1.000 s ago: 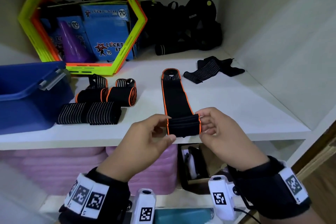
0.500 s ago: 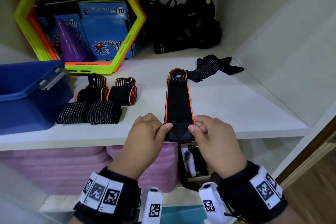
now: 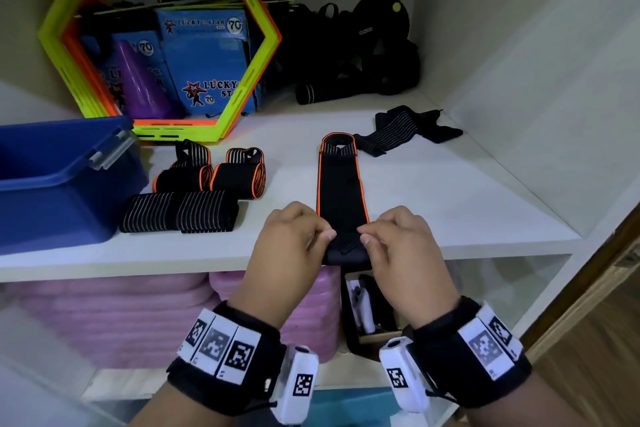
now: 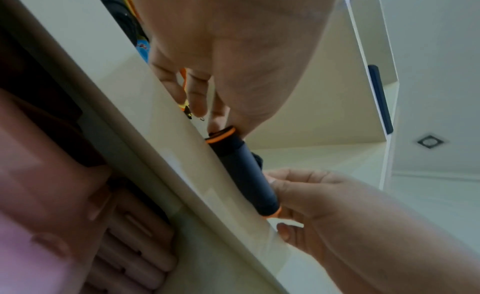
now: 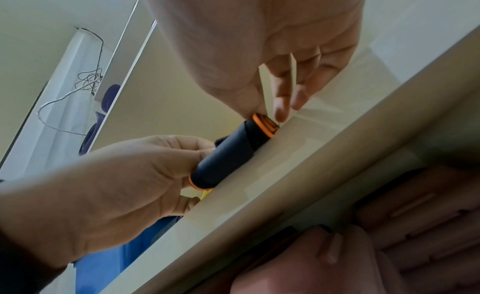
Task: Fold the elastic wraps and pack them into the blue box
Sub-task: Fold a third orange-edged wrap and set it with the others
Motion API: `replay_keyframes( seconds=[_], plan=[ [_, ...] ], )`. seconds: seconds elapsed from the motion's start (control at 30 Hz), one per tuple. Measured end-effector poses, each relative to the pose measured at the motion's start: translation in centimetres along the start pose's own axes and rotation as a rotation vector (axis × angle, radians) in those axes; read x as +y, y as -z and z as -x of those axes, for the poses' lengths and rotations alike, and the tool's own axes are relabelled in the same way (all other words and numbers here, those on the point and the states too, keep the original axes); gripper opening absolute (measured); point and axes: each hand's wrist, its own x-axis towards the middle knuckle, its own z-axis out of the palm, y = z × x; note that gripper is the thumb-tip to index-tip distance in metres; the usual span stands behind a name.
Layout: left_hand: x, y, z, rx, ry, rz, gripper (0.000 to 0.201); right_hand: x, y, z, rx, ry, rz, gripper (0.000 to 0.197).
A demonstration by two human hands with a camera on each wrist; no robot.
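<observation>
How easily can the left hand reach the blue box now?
Probably easily, once freed: the left hand grips the orange-edged wrap, and the blue box stands open to its left, with rolled wraps lying low between.

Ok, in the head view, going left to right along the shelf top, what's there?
Blue box → striped rolls → orange-edged rolls → left hand → orange-edged wrap → right hand → loose striped wrap.

Left hand [image 4: 233, 51] pinches orange-edged end of black rolled wrap [image 4: 241, 171] at shelf edge [image 4: 161, 154]; right hand [image 4: 324, 206] grips opposite end.
</observation>
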Motion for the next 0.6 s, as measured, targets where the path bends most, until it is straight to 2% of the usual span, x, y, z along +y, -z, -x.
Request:
replay_keyframes(
  seconds=[0.1, 0.2, 0.3, 0.33, 0.6],
  plan=[
    [-0.7, -0.3, 0.5, -0.02, -0.125, -0.071, 0.021, 0.2, 0.5, 0.3, -0.064, 0.01, 0.11, 0.037],
    [-1.1, 0.1, 1.0, -0.038, -0.13, -0.051, 0.035, 1.0, 1.2, 1.0, -0.172, 0.042, 0.171, 0.059],
    [-1.2, 0.2, 1.6, -0.098, -0.103, -0.088, 0.064, 1.7, 1.0, 1.2, -0.215, 0.052, 0.197, 0.059],
    [-1.4, 0.2, 1.8, -0.093, -0.094, -0.107, 0.066, 1.9, 0.9, 1.2, -0.204, 0.044, 0.181, 0.056],
    [-2.2, -0.1, 1.5, -0.034, 0.047, -0.145, 0.036, 1.9, -0.3, 0.2, -0.122, -0.088, 0.096, 0.037]
  ],
)
